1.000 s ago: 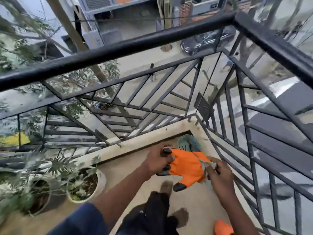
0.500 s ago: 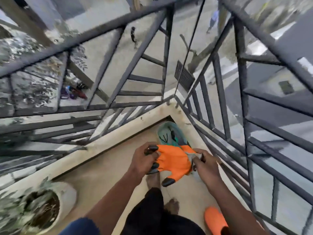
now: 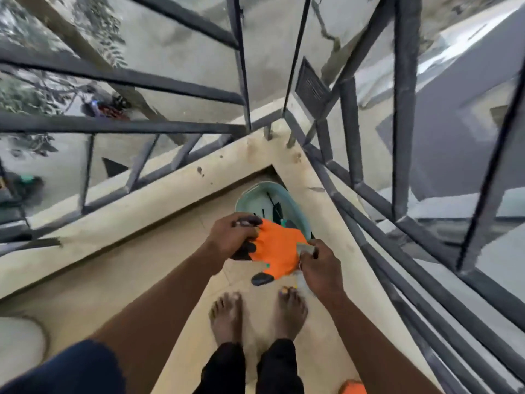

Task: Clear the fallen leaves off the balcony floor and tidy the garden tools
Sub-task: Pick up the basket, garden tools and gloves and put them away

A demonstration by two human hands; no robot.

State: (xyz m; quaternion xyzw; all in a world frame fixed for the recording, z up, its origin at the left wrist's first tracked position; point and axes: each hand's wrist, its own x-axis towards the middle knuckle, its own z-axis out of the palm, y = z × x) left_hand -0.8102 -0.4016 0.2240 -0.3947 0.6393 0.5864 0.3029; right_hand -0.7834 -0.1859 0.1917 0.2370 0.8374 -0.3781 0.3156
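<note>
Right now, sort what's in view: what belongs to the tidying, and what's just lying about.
Job: orange glove, gripped by left hand and right hand; teal tub in the corner; dark tools inside it.
Lying about: white pot at lower left; orange object at bottom edge, cut off.

A home's upstairs balcony corner. Dark metal railing rims the beige tiled floor. Street far below.
</note>
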